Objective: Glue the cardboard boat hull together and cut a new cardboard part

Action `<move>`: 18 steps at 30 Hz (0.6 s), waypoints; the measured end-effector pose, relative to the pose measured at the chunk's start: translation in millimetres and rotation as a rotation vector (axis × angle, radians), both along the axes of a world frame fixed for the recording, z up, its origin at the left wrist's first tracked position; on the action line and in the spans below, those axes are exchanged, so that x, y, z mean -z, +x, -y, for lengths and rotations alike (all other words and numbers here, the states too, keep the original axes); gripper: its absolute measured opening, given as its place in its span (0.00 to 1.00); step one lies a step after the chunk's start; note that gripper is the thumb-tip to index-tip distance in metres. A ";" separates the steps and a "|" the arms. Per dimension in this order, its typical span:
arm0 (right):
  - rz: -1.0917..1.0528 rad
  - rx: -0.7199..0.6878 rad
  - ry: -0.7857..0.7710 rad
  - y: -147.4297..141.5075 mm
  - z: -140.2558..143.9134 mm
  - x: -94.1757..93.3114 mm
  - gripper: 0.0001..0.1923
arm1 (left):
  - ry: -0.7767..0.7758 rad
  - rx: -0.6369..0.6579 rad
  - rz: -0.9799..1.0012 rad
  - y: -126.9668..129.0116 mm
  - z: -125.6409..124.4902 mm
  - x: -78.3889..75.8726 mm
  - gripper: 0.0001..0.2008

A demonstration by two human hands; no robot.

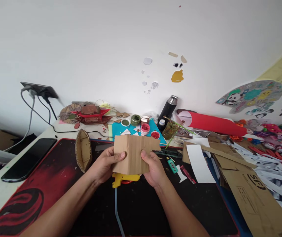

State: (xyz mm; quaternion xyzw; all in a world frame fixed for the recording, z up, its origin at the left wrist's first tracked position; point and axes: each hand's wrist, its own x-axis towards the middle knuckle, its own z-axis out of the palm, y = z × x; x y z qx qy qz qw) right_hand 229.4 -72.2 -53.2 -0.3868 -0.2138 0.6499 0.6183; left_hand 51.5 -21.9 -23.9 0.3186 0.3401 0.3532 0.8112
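Observation:
A creased piece of cardboard [133,158] is held up over the dark mat, between both hands. My left hand [108,164] grips its left side, thumb on the face toward me and fingers behind. On the right side my right hand [154,166] pinches it the same way. Below the cardboard lies a yellow glue gun [126,178], partly hidden, with a grey-blue stick [117,210] running from it toward me. Left of my hands stands a small boat-shaped cardboard hull [83,151].
Open paint pots [145,129] stand on a blue sheet at the back, near a black flask [168,108]. A red cutter [187,174], white paper [201,164] and cardboard sheets [254,191] lie right. A phone [29,159] lies left, and a painted boat [91,113] stands behind.

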 end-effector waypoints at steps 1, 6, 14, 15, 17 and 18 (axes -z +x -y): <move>0.009 0.024 -0.007 -0.1 -0.3 -0.5 0.26 | 0.004 -0.012 -0.018 0.2 -0.2 -0.3 0.24; 0.109 0.064 0.015 3.5 1.6 1.9 0.28 | 0.041 -0.024 -0.108 -2.2 -1.7 -2.5 0.26; 0.279 -0.041 0.013 6.5 5.5 10.6 0.26 | 0.048 0.029 -0.191 -9.7 -5.6 -5.9 0.28; 0.266 -0.048 0.015 6.1 5.6 10.3 0.26 | 0.048 0.022 -0.194 -9.6 -5.5 -6.1 0.29; 0.226 -0.051 0.017 5.3 5.6 9.3 0.26 | 0.041 0.005 -0.187 -8.5 -4.9 -6.5 0.29; 0.207 -0.052 0.018 4.9 5.7 8.7 0.26 | 0.036 -0.004 -0.180 -7.8 -4.4 -6.7 0.29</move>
